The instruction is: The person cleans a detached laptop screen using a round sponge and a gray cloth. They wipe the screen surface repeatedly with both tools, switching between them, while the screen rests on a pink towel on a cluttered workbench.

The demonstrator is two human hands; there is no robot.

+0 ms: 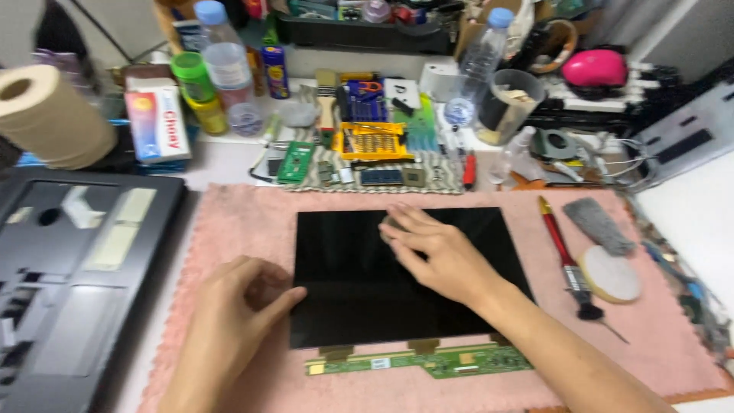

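**Thin glass panel: handle by the edges**

Your flat black rectangular display panel (397, 279) lies on the pink fuzzy mat (237, 222), its green circuit strip (428, 361) hanging off thin flex tabs. It looks light, stiff, brittle and slick. Your left hand (237, 302) curls loosely against its left edge; your right hand (436, 256) rests with fingers spread on the face, pinching nothing. Take it by the side edges, never by the strip.

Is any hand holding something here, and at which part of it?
Nothing is lifted. The left hand steadies the black screen panel at its left edge; the right hand presses flat on its top surface.
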